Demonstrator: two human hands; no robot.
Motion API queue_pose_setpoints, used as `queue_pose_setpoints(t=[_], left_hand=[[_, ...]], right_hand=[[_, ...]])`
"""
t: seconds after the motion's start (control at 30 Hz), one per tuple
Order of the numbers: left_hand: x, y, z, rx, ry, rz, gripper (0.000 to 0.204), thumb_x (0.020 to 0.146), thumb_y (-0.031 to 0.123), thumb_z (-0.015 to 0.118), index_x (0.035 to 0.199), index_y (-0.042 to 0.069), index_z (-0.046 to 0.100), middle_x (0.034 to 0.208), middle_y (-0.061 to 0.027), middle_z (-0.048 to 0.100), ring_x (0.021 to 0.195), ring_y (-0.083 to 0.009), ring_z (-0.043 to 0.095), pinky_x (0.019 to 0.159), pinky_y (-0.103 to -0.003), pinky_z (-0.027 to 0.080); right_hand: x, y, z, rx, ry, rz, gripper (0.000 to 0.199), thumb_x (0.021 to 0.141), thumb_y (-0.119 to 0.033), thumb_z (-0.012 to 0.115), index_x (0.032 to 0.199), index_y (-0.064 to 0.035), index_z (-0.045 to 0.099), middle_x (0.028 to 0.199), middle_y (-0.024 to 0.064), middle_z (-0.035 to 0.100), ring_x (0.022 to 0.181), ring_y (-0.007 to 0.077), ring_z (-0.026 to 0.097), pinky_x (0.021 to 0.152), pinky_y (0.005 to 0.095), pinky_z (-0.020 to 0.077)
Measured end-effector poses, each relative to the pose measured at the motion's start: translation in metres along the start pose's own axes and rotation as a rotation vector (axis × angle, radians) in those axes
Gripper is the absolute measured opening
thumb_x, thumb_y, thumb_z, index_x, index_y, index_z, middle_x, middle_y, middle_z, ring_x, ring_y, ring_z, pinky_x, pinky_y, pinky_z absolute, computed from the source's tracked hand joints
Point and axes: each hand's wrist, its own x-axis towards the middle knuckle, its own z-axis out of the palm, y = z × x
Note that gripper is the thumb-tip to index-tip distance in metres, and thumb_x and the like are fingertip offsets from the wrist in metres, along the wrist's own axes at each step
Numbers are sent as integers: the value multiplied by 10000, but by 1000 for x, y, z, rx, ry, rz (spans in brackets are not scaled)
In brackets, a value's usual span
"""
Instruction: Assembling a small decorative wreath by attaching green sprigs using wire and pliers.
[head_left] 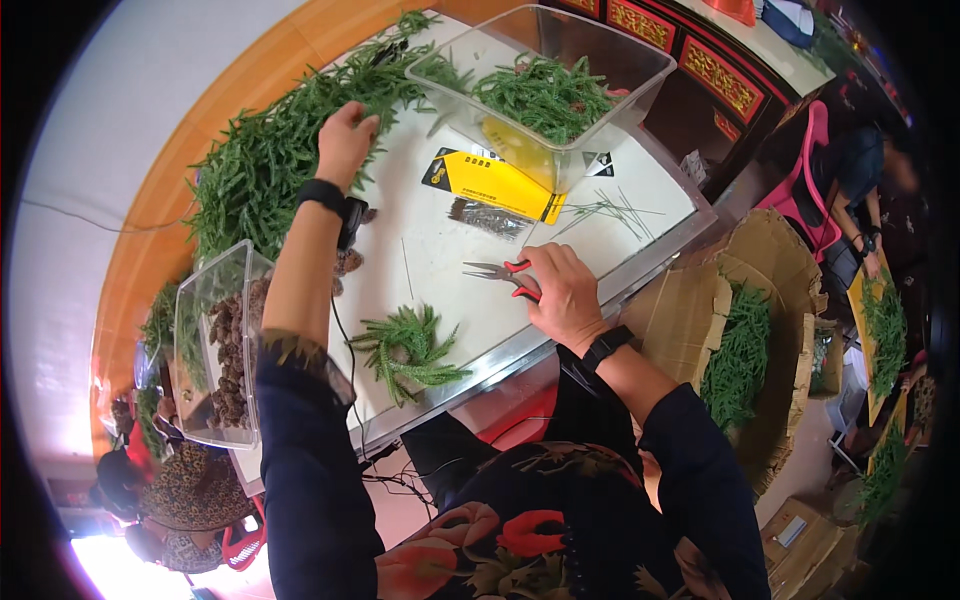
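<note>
Left hand (345, 140) curls into the green sprigs (265, 160); right hand (565, 295) grips red-handled pliers (503, 273).

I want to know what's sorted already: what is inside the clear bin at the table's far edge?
The clear bin holds a heap of green sprigs. Whatever lies beneath that heap is covered.
</note>
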Motion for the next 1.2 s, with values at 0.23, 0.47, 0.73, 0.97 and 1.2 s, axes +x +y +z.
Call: queue_pose_setpoints(t=[0.23,0.47,0.73,0.97,1.2], left_hand=[[-103,97,-49,-780,-259,-139,107,989,171,528,1036,82,564,985,-45,677,726,-74,564,639,-220,462],[-183,112,-77,-1150,-338,-191,183,1004,150,476,1157,65,529,1140,-151,649,751,-100,576,645,-207,476],[-226,97,-91,-1396,-364,-261,196,1008,150,464,1167,54,527,1267,-220,567,775,-115,575,670,-216,494],[-251,92,-93,-1434,-352,-248,229,1010,148,459,1201,44,529,1303,-229,539,791,-117,558,681,-211,494],[-281,104,-95,-1441,-236,-287,260,1001,128,472,1242,39,518,1248,-173,580,821,-147,593,691,-224,501]], right_hand=[[-4,5,-2,-14,29,2,353,673,-9,718,985,-84,571,889,75,571,848,308,559,693,401,466],[-3,1,0,-9,20,-22,374,666,-12,726,998,-87,570,904,75,570,857,307,560,704,397,469],[-2,1,0,-35,8,-28,408,645,-13,738,1008,-86,566,932,76,578,873,308,563,725,396,472],[-5,1,-1,-39,-8,-25,439,629,-8,739,1024,-84,562,947,83,582,900,312,566,745,399,475],[-2,-3,0,-60,-7,-87,403,675,-3,733,1034,-71,564,949,93,615,855,275,589,716,368,485]])
